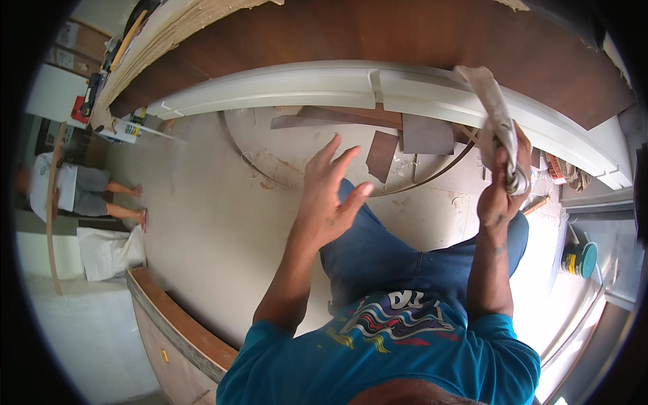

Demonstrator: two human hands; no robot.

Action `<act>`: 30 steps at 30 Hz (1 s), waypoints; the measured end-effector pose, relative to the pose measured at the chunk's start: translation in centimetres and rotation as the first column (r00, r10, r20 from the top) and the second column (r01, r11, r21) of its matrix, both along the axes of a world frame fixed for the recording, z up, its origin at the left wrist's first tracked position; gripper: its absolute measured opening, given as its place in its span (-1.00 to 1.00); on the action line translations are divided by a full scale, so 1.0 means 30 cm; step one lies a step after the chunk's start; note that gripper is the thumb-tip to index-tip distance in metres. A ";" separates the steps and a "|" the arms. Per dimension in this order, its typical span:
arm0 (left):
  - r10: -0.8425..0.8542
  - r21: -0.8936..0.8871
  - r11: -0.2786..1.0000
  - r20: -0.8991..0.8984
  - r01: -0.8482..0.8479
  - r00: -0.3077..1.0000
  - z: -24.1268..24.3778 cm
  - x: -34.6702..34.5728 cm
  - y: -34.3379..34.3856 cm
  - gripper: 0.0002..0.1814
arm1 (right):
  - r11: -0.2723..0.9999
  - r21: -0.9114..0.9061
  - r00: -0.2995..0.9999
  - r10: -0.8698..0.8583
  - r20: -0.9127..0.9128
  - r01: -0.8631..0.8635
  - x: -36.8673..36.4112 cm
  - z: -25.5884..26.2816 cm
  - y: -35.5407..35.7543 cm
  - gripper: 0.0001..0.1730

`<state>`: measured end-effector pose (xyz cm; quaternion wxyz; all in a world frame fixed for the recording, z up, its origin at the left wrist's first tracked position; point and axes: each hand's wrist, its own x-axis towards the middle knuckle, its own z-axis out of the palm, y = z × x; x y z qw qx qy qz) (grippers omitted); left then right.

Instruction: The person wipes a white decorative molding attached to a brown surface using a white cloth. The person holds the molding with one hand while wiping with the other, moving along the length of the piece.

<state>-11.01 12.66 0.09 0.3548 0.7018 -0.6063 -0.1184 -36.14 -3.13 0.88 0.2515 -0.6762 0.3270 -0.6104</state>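
Note:
A crumpled, pale grey cloth (498, 111) is gripped in my right hand (501, 177), and its loose end reaches up over a long white panel edge (324, 83). My left hand (331, 192) is raised above my lap with its fingers spread and nothing in it. Beyond both hands runs a curved-looking dark brown wood surface (324, 35). On the floor under the white edge lie brown and grey sheet offcuts (428, 134) and a smaller brown piece (382, 156).
A thin dark strip (253, 167) loops across the dusty floor. At the left a person (91, 187) stands by a long wooden strip (51, 202). A wooden cabinet (177, 324) is at lower left, a lidded bucket (579, 260) at right. Tools (91, 96) lie at upper left.

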 end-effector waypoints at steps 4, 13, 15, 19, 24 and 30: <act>-0.085 -0.018 0.996 -0.063 0.084 0.994 -0.009 -0.171 -0.065 -0.19 | 1.000 -0.018 0.986 -0.008 -0.167 0.005 -0.040 -0.001 -0.054 -0.60; -0.335 -0.335 0.942 -0.942 -0.036 0.009 -0.126 -0.535 -0.284 -0.44 | 0.115 0.295 0.308 0.119 0.944 -0.949 -0.008 -0.235 -0.044 -0.47; -0.293 -0.282 0.956 -0.931 0.084 0.217 -0.156 -0.559 -0.221 -0.36 | -0.046 0.260 0.241 0.243 0.939 -0.965 -0.065 -0.336 -0.112 -0.49; -0.180 -0.092 0.984 -0.502 0.154 0.846 -0.136 -0.650 -0.105 -0.32 | 0.157 0.481 0.494 0.057 0.867 -0.862 -0.103 -0.255 -0.097 -0.47; 0.242 0.302 0.932 -0.105 -0.201 0.965 -0.228 -0.694 0.067 -0.58 | 0.650 0.399 0.538 0.018 0.842 -0.647 -0.307 -0.178 -0.226 -0.57; 0.463 0.102 0.885 -0.298 -0.454 0.835 -0.099 -0.652 0.075 -0.76 | 0.990 -0.034 0.945 -0.119 0.305 0.135 -0.418 -0.067 -0.211 -0.54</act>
